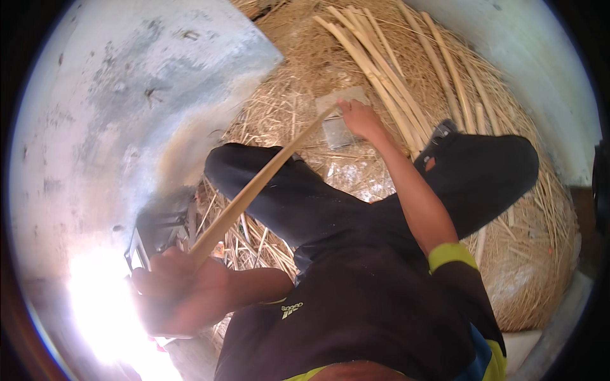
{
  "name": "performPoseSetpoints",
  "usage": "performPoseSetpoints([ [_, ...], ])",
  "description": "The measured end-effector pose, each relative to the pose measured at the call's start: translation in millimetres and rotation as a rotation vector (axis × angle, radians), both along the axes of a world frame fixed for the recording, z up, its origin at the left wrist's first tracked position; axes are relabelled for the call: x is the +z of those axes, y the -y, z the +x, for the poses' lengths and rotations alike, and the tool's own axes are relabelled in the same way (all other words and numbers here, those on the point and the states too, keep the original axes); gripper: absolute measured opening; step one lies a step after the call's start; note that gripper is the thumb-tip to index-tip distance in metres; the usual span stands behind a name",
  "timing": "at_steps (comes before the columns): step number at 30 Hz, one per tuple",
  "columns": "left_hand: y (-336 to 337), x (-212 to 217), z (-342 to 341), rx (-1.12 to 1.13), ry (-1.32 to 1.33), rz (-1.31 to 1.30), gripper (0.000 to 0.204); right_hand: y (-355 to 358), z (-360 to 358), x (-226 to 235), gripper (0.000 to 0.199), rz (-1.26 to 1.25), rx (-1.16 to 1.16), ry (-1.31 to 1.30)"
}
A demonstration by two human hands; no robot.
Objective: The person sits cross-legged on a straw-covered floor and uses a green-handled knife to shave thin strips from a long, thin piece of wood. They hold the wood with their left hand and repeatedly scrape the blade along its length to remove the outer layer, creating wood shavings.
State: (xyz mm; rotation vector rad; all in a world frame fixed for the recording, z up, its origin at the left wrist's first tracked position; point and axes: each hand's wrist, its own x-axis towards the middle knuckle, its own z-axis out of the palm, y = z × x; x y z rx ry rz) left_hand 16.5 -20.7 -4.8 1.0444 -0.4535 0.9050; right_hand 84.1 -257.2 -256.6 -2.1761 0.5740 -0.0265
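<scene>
Fingers of left hand (181, 289) closed on near end of long cane stick (260, 181); right hand (359, 119) pressed far tip on grey flat block (340, 120), grip unclear. Better kept stick low & steady w/ both hands over straw floor (540, 254)

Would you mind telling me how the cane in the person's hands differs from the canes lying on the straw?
The held cane is single; the loose canes lie as a bundle. The held cane is lifted, slanting across the knee between the left hand and the right hand; the loose canes rest flat on the straw. Both are pale, thin and long.
</scene>
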Motion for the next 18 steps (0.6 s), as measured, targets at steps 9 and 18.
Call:
performPoseSetpoints([
  [9,-25,-1,11,-0.761,0.224,0.211,0.049,-121,-125,210,0.032,0.426,0.609,0.414],
  [18,-23,-2,5,-0.708,0.251,0.237,0.05,-127,-122,180,0.031,0.281,0.436,0.448],
])
